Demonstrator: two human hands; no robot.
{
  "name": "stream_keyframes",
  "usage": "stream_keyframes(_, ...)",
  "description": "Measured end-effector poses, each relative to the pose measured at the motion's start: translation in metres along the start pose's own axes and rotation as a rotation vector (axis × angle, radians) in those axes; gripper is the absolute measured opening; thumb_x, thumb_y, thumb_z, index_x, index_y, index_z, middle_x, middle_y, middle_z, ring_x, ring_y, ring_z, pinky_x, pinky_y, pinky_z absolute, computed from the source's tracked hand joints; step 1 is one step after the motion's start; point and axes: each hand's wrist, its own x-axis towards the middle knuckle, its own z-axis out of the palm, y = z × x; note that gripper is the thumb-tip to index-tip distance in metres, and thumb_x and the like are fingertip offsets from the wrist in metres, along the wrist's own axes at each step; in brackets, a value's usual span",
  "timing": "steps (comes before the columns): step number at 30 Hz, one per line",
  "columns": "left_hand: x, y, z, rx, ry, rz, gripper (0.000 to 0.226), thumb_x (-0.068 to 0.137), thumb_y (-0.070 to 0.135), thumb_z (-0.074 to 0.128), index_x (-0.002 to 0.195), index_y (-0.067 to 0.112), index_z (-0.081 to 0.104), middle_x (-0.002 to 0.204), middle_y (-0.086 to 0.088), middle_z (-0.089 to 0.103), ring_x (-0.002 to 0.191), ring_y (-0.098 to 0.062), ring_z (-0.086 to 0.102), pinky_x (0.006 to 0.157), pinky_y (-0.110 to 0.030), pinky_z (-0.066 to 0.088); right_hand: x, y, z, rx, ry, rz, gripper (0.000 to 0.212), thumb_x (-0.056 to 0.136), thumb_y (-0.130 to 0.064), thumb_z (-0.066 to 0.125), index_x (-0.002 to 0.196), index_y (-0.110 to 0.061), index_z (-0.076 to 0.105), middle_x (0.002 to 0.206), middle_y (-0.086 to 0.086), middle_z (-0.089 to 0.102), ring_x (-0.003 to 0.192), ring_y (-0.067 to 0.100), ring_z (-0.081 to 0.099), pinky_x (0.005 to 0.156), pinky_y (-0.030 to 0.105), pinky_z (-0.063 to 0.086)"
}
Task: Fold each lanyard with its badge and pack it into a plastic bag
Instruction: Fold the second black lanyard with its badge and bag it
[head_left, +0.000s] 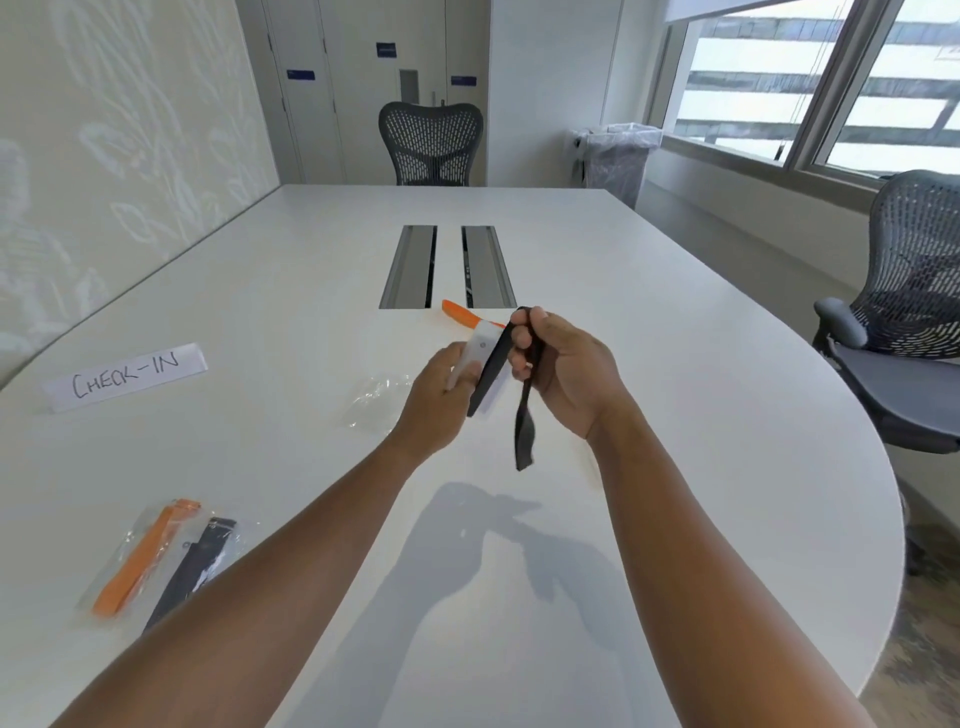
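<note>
Above the white table my left hand holds a white badge with a black lanyard lying across it. My right hand grips the same lanyard's strap, and its loose loop hangs down below that hand. An empty clear plastic bag lies on the table just left of my left hand. An orange lanyard lies behind my hands, partly hidden by the badge. At the near left, two packed bags hold an orange lanyard and a black lanyard.
A paper strip reading CHECK-IN lies at the left. Two cable slots run down the table's middle. Mesh chairs stand at the far end and at the right. A lined bin stands by the window.
</note>
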Motion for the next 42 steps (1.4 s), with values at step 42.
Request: stream_keyframes(42, -0.015, 0.008, 0.026, -0.279, 0.356, -0.254, 0.017, 0.108, 0.029, 0.041, 0.110, 0.015, 0.049, 0.094, 0.004, 0.056, 0.081, -0.009, 0.055, 0.069, -0.022, 0.046, -0.037, 0.080, -0.029, -0.490, -0.111, 0.304, 0.017, 0.096, -0.029, 0.064, 0.088, -0.018, 0.074, 0.089, 0.000, 0.074, 0.083, 0.018, 0.054, 0.079, 0.033, 0.040)
